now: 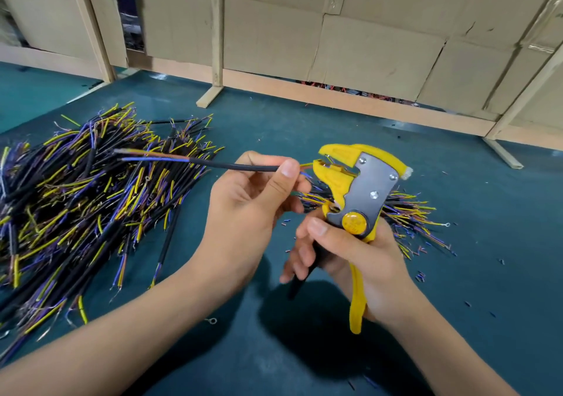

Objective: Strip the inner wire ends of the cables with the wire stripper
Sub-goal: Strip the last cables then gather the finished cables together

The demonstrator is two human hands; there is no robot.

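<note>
Nearest to me, my right hand (350,252) is clenched around the handles of the yellow wire stripper (355,200), holding it upright with its head pointing left, above the dark green worktop (304,127). Just left of it, my left hand (253,200) pinches a black cable (234,166) between thumb and fingers, holding it roughly level. The cable's right end, with its thin coloured inner wires, reaches the stripper's toothed mouth; I cannot tell whether the wires are clamped. Its left end fans out into blue and orange strands over the big pile.

That big cable pile (76,206) lies on the worktop to the left: black sheaths with yellow and purple ends. A smaller pile (411,216) lies right behind the stripper, partly hidden by it. Small snipped insulation bits (420,275) are scattered to the right of my hands. At the far edge stands a cardboard wall (365,39) braced by wooden posts (217,30).
</note>
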